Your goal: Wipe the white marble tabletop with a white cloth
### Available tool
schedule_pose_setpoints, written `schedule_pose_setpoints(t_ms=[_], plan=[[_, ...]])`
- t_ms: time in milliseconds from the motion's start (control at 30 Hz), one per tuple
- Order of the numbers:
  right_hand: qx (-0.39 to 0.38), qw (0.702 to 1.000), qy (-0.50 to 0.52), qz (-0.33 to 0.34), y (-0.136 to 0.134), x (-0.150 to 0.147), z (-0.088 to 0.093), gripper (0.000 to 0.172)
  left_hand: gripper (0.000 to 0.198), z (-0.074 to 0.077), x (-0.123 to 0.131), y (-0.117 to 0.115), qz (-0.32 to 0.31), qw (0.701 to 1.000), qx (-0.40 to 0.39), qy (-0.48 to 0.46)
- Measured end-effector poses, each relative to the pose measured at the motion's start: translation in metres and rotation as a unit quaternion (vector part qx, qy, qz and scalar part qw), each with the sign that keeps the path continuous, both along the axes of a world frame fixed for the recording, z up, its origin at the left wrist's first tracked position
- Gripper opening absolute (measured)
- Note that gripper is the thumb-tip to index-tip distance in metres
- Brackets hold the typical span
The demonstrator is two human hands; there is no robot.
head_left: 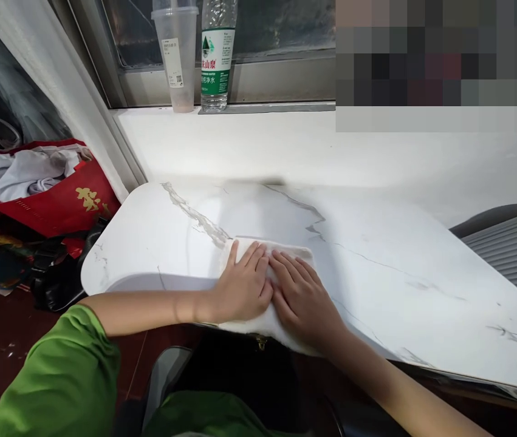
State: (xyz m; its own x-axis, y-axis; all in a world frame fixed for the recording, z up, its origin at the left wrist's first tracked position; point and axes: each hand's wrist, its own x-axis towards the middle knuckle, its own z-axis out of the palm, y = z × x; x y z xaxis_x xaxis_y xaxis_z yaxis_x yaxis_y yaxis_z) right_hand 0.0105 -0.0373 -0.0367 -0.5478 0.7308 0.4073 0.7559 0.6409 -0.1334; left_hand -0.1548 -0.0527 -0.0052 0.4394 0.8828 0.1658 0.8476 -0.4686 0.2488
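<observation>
A white cloth [265,326] lies on the white marble-patterned table [376,243], its lower part reaching over the front edge. My left hand [242,285] rests palm down on the cloth's left half, fingers stretched forward. Beside it, my right hand [301,294] presses flat on the right half, its fingers also extended. The two hands nearly meet at the thumbs. Beneath them, the middle of the cloth is hidden.
On the window sill stand a clear plastic cup [177,60] and a water bottle [216,67]. A red bag [58,206] stuffed with pale fabric sits left of the table, above a black bag [58,279]. A grey ridged object [508,255] is at the right.
</observation>
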Motion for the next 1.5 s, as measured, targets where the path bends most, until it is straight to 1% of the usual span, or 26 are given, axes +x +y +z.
schedule_pose_setpoints(t_ms=[67, 133, 233, 300, 367, 400, 467, 567, 633, 700, 800, 900, 1000, 1067, 1100, 1167, 1267, 1367, 1433, 1500], plan=[[-0.007, 1.0, 0.0, 0.001, 0.026, -0.002, 0.003, 0.053, 0.052, 0.001, 0.001, 0.026, 0.016, 1.0, -0.021, 0.012], [-0.012, 1.0, 0.006, 0.0, 0.06, -0.007, 0.007, 0.051, 0.054, 0.001, 0.001, 0.059, 0.032, 0.999, -0.032, 0.023], [-0.015, 1.0, 0.017, 0.001, 0.114, -0.015, 0.013, 0.046, 0.053, -0.001, 0.0, 0.112, 0.057, 0.998, -0.019, 0.027], [-0.017, 1.0, 0.022, -0.011, 0.146, -0.022, 0.013, 0.043, 0.052, -0.003, -0.001, 0.143, 0.078, 0.997, -0.01, 0.029], [-0.019, 0.998, 0.034, -0.044, 0.17, -0.028, 0.011, 0.04, 0.05, -0.004, -0.002, 0.166, 0.092, 0.995, -0.007, 0.031], [-0.022, 0.997, 0.045, -0.062, 0.178, -0.03, 0.01, 0.04, 0.049, -0.003, -0.003, 0.174, 0.096, 0.995, -0.007, 0.032], [-0.03, 0.994, 0.064, -0.086, 0.189, -0.032, 0.005, 0.042, 0.048, -0.002, -0.004, 0.182, 0.099, 0.994, -0.01, 0.033], [-0.028, 0.993, 0.07, -0.088, 0.188, -0.03, -0.001, 0.044, 0.047, 0.0, -0.004, 0.178, 0.102, 0.994, -0.008, 0.036], [-0.021, 0.995, 0.057, -0.081, 0.178, -0.026, -0.003, 0.046, 0.047, 0.001, -0.003, 0.166, 0.1, 0.994, -0.008, 0.038], [-0.014, 0.996, 0.038, -0.076, 0.159, -0.02, -0.003, 0.047, 0.048, 0.001, 0.0, 0.148, 0.094, 0.995, -0.01, 0.04], [0.004, 0.998, 0.004, -0.066, 0.115, -0.01, -0.001, 0.049, 0.049, 0.003, 0.007, 0.106, 0.091, 0.995, -0.011, 0.038], [0.039, 0.998, -0.013, -0.043, 0.057, 0.006, 0.002, 0.049, 0.05, 0.003, 0.018, 0.054, 0.086, 0.996, -0.018, 0.033], [0.083, 0.996, -0.013, -0.035, 0.003, 0.028, 0.002, 0.047, 0.052, 0.003, 0.034, 0.008, 0.036, 0.999, -0.009, 0.037], [0.094, 0.995, -0.019, -0.027, -0.021, 0.045, 0.001, 0.048, 0.054, 0.002, 0.046, -0.01, -0.01, 0.999, -0.002, 0.044], [0.094, 0.995, -0.023, -0.027, -0.027, 0.054, 0.0, 0.049, 0.054, 0.002, 0.053, -0.014, -0.032, 0.998, -0.001, 0.047], [0.081, 0.995, -0.042, -0.046, -0.031, 0.07, -0.004, 0.051, 0.054, 0.002, 0.066, -0.012, -0.067, 0.997, 0.0, 0.047], [0.048, 0.989, -0.077, -0.116, -0.018, 0.089, -0.01, 0.052, 0.054, 0.001, 0.087, 0.008, -0.084, 0.996, -0.005, 0.033], [0.025, 0.982, -0.071, -0.175, 0.013, 0.097, -0.011, 0.051, 0.053, -0.001, 0.104, 0.041, -0.07, 0.997, -0.036, 0.018], [0.018, 0.981, -0.049, -0.187, 0.04, 0.098, -0.01, 0.049, 0.053, -0.002, 0.111, 0.066, -0.058, 0.997, -0.051, 0.008], [0.016, 0.983, -0.028, -0.181, 0.073, 0.096, -0.01, 0.048, 0.052, -0.004, 0.114, 0.094, -0.047, 0.998, -0.05, 0.0]])
